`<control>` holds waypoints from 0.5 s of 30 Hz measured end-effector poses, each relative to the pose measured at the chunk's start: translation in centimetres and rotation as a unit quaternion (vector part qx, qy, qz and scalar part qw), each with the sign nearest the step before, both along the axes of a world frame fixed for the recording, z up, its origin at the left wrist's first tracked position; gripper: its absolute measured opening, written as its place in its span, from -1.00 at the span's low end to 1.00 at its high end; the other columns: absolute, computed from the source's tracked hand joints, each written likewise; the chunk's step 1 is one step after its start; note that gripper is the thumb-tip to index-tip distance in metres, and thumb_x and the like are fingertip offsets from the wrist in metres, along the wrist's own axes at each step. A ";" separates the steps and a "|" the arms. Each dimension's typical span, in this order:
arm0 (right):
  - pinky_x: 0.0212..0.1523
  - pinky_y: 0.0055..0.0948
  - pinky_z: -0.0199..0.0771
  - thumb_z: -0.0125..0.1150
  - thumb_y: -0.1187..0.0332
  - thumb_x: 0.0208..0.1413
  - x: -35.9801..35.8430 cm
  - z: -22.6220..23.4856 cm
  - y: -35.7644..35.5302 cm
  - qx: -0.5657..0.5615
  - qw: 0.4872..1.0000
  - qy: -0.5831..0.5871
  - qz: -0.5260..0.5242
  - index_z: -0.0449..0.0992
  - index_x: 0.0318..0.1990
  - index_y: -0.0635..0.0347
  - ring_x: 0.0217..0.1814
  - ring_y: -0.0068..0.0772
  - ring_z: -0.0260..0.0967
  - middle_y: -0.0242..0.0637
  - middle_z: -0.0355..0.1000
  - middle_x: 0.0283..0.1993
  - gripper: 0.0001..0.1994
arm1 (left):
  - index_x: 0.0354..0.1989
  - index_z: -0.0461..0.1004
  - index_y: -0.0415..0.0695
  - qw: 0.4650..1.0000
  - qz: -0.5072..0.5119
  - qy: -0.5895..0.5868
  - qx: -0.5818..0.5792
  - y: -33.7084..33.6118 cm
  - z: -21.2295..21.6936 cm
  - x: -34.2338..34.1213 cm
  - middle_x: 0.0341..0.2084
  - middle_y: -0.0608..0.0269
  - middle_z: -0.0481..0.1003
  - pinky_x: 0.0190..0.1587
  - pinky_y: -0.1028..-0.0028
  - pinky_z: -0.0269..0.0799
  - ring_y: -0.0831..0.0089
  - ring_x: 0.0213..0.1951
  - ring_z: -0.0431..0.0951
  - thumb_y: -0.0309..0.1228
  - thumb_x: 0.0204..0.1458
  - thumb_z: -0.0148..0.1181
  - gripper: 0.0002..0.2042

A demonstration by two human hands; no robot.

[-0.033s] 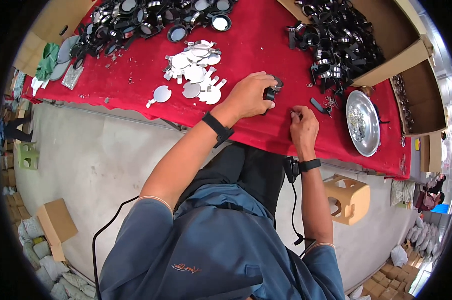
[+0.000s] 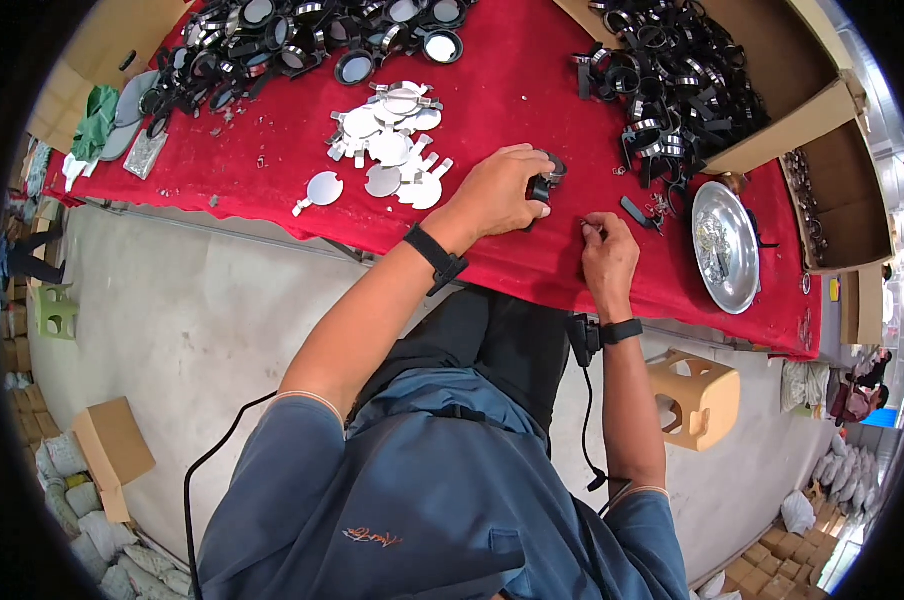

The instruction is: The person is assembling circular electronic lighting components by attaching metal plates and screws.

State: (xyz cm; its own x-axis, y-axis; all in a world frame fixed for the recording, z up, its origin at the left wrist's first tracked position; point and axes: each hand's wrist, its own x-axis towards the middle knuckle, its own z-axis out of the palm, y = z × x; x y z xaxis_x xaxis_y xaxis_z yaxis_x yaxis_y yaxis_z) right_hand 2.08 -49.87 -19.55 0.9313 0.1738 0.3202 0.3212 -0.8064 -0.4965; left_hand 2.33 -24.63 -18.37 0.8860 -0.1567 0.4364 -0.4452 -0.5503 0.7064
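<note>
My left hand point(image 2: 502, 193) is closed round a small black part with a round ring end point(image 2: 552, 172), held just above the red cloth near the table's front edge. Fingers cover most of that part. To its right, my right hand point(image 2: 610, 250) has thumb and fingertips pinched together by the cloth; whatever sits between them is too small to make out. Left of my left hand lies a pile of flat silvery discs with tabs point(image 2: 390, 150), and one loose disc point(image 2: 324, 188) rests apart from it.
Black ring parts point(image 2: 282, 45) heap at the far left; more point(image 2: 672, 90) spill from a cardboard box point(image 2: 787, 135) at the far right. A metal dish point(image 2: 740, 285) of tiny pieces stands right of my right hand. A black strip point(image 2: 634, 210) lies between them. A tan stool point(image 2: 712, 400) stands below.
</note>
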 end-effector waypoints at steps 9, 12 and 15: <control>-0.24 -0.50 0.68 0.26 0.52 0.49 0.6 2.6 2.8 0.305 0.933 0.192 0.026 0.72 0.01 0.28 -0.22 -0.58 0.62 -0.33 0.65 -0.11 -0.87 | 0.19 0.67 -0.24 0.999 0.009 0.002 0.040 -0.8 0.5 0.2 0.24 -0.05 0.65 0.48 0.10 0.43 -0.05 0.36 0.55 -0.32 -0.08 0.64 -0.40; -0.24 -0.49 0.72 0.24 0.52 0.49 1.6 2.7 3.6 0.243 0.959 0.139 0.047 0.76 0.11 0.31 -0.23 -0.55 0.64 -0.27 0.67 -0.07 -0.79 | 0.20 0.66 -0.26 0.999 0.000 -0.004 0.045 -0.3 0.5 0.5 0.23 -0.05 0.65 0.47 0.10 0.45 -0.06 0.35 0.56 -0.31 -0.09 0.64 -0.38; -0.21 -0.49 0.72 0.26 0.54 0.46 2.2 2.4 4.0 0.202 0.973 0.090 0.068 0.75 0.12 0.30 -0.19 -0.51 0.67 -0.22 0.69 -0.09 -0.79 | 0.21 0.65 -0.27 0.998 -0.029 0.014 0.046 -0.1 1.1 0.6 0.24 -0.04 0.65 0.48 0.11 0.44 -0.06 0.35 0.56 -0.31 -0.04 0.60 -0.41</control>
State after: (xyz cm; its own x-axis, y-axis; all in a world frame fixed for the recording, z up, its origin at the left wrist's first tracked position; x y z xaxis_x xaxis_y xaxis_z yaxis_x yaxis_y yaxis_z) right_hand 4.29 -45.92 -17.12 0.9561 0.1921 0.2215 0.2890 -0.4894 -0.8228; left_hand 2.96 -24.73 -17.26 0.8862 -0.2454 0.3930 -0.4584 -0.5871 0.6672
